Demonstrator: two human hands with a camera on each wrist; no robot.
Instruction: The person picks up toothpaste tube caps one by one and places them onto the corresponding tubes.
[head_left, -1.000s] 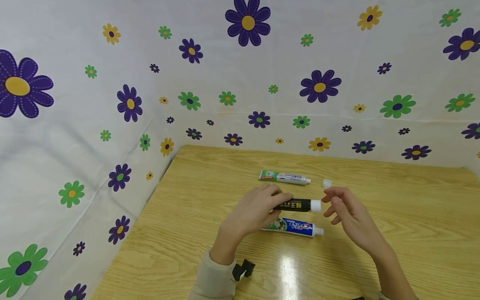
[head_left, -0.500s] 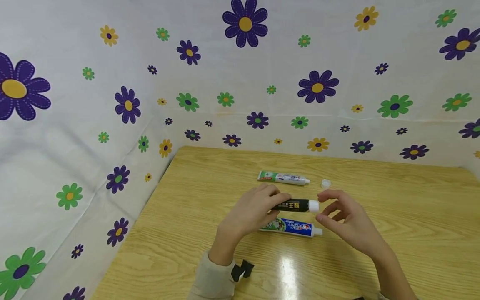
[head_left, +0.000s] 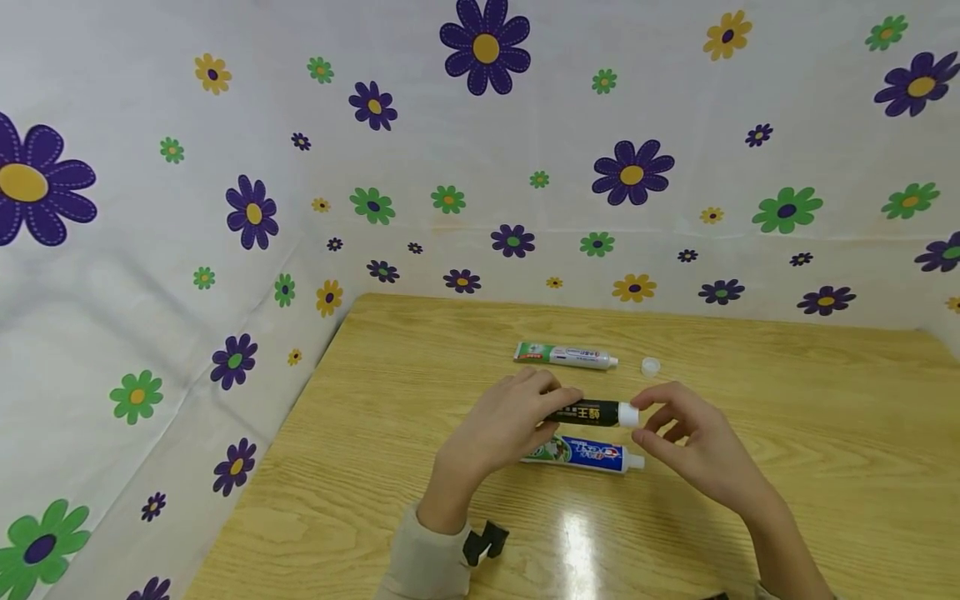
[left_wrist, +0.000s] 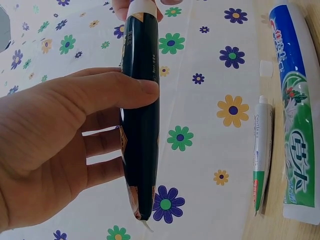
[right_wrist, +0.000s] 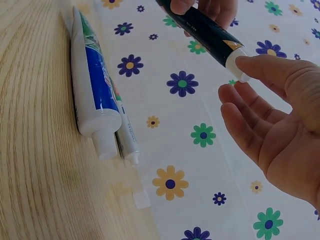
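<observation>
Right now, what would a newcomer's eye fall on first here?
Probably the bold purple flowers across the white backdrop behind the wooden table. Next, perhaps the black tube, held above the table in the left hand, with the right hand at its white cap.

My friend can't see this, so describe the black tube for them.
Find the wooden table, then the left hand above it. That hand grips the black tube, its white cap pinched by the right hand. Unlike the blue-green tube and smaller white-green tube, lying on the table, it is black and raised.
</observation>
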